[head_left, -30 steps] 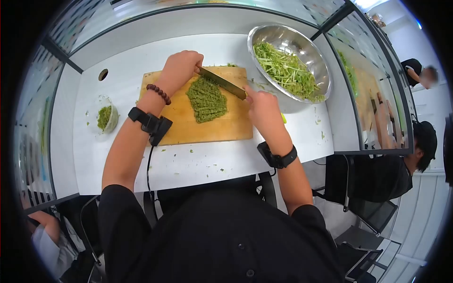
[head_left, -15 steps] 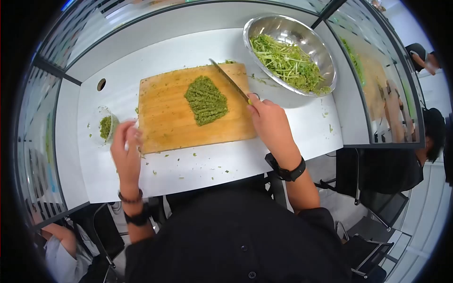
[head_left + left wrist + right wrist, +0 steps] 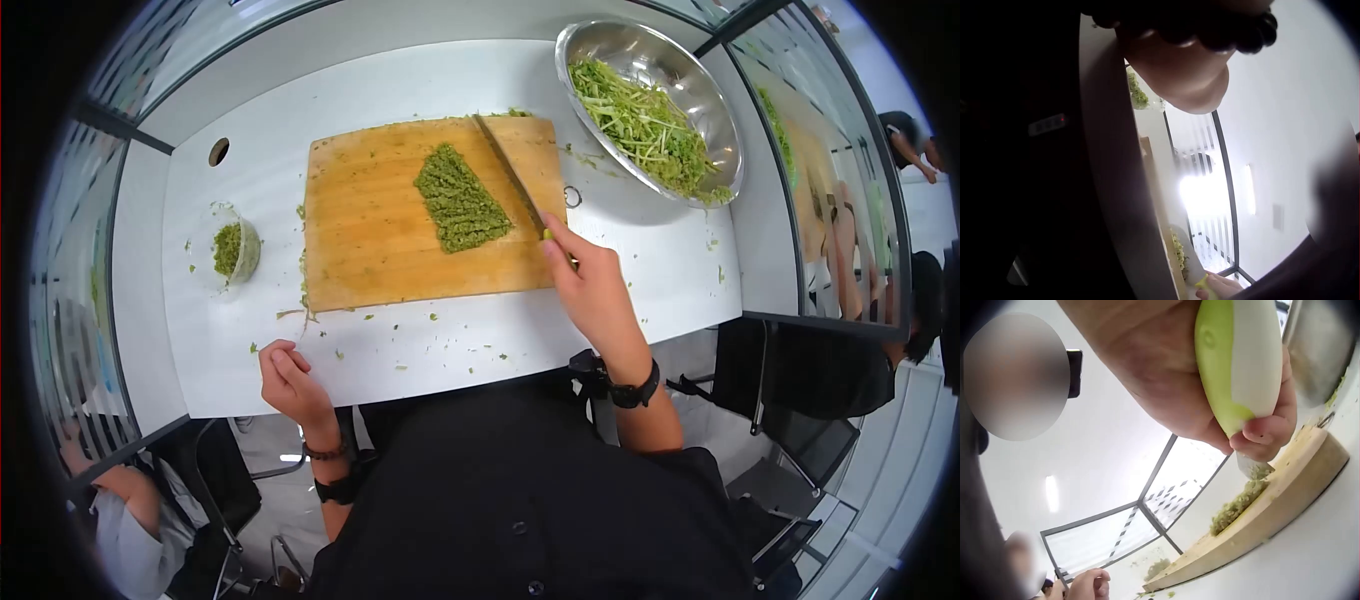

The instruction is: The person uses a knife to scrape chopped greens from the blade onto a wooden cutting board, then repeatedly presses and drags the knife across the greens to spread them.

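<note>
Head view: right hand (image 3: pixel 597 287) grips kitchen knife (image 3: pixel 511 176); left hand (image 3: pixel 294 384), near left, holds nothing; careless rightward sweep could spill minced greens (image 3: pixel 460 205).

The head view looks down on the board (image 3: pixel 365 225), wrist views upward.

Knife handle (image 3: pixel 1244 362): green and white.
</note>
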Demonstrator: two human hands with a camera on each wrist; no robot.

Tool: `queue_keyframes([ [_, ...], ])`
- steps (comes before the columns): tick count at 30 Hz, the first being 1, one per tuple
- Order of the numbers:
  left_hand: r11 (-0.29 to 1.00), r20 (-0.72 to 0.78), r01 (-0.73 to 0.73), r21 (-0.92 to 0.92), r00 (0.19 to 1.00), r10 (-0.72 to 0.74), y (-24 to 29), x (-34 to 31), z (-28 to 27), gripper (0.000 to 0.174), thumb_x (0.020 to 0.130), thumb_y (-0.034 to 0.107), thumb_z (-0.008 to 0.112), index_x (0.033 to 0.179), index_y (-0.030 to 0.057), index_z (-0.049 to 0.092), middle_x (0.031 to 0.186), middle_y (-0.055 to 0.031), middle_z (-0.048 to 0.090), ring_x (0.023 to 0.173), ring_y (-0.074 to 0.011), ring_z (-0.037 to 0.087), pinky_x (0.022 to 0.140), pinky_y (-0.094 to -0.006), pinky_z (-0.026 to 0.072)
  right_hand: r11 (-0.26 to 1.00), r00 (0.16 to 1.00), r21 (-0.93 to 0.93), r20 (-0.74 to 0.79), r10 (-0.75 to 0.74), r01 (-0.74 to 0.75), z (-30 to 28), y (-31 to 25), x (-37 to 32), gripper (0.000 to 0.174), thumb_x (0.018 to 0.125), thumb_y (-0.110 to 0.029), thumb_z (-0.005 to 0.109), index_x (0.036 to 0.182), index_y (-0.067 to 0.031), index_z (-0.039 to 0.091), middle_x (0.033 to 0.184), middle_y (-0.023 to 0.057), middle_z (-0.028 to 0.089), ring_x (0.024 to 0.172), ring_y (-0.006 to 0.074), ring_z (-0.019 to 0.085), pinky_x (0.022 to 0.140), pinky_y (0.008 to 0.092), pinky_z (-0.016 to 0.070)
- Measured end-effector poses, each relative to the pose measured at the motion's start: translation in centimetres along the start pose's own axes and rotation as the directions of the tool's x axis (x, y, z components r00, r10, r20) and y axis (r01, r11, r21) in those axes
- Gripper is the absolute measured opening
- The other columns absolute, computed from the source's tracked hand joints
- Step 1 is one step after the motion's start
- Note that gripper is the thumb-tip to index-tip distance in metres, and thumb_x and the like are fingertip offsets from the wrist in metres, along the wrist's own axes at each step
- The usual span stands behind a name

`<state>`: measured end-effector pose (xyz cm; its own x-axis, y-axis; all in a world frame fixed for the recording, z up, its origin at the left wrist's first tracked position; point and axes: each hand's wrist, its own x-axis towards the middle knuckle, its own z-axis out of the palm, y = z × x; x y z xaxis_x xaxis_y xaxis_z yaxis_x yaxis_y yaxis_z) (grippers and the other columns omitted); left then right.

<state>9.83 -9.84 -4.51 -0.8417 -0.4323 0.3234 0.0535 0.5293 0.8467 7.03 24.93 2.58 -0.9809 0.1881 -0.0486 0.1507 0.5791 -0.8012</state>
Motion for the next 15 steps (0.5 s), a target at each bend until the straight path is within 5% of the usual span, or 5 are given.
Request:
queue_keyframes([
  [6, 0.998, 0.052, -0.013, 0.058, 0.999, 0.01, 0.6, -0.4, 0.1, 0.03, 0.107, 0.016, 0.04, 0.091, -0.0003, 0.059, 0.062, -0.0001, 0.044, 0.056, -0.0082, 0.04, 0.054, -0.0247, 0.0322, 0.982, 0.983, 0.083, 0.046, -0.176, 0.172, 3.0, -0.7, -1.5, 0.039, 0.099, -0.014, 0.061, 0.136, -0.0056, 0.06, 0.062, 0.0098, 0.044, 0.054, 0.0116, 0.037, 0.053, 0.0269, 0.038],
  [9, 0.997, 0.088, -0.02, 0.08, 0.996, 0.013, 0.5, -1.7, -0.1, 0.029, 0.107, 0.015, 0.04, 0.091, -0.0006, 0.06, 0.061, -0.0007, 0.045, 0.055, -0.0084, 0.041, 0.053, -0.025, 0.0329, 0.997, 0.993, 0.073, 0.122, 0.007, -0.016, 1.4, -1.6, -1.0, 0.038, 0.099, -0.014, 0.061, 0.136, -0.0049, 0.06, 0.063, 0.0139, 0.048, 0.055, 0.0118, 0.037, 0.053, 0.0282, 0.0391],
  [12, 0.997, 0.047, 0.011, 0.082, 0.999, -0.015, 0.0, -2.7, -0.1, 0.029, 0.107, 0.015, 0.041, 0.091, -0.0006, 0.06, 0.061, -0.0008, 0.045, 0.055, -0.0081, 0.042, 0.052, -0.0249, 0.0329, 0.999, 0.999, -0.026, 0.018, 0.042, -0.041, 1.2, -2.5, -0.3, 0.034, 0.096, -0.012, 0.061, 0.129, -0.0026, 0.063, 0.073, 0.0279, 0.059, 0.059, 0.0397, 0.058, 0.059, 0.0405, 0.0481],
  [15, 0.998, 0.004, -0.029, 0.056, 1.0, 0.029, 0.0, -2.5, 0.1, 0.029, 0.107, 0.014, 0.041, 0.09, -0.0012, 0.06, 0.061, -0.0009, 0.046, 0.055, -0.0076, 0.043, 0.051, -0.0247, 0.0327, 0.999, 0.996, 0.031, 0.075, -0.043, 0.041, 2.5, -2.5, -0.6, 0.034, 0.096, -0.012, 0.061, 0.129, -0.0012, 0.063, 0.074, 0.0284, 0.06, 0.06, 0.0399, 0.059, 0.06, 0.0393, 0.0481],
])
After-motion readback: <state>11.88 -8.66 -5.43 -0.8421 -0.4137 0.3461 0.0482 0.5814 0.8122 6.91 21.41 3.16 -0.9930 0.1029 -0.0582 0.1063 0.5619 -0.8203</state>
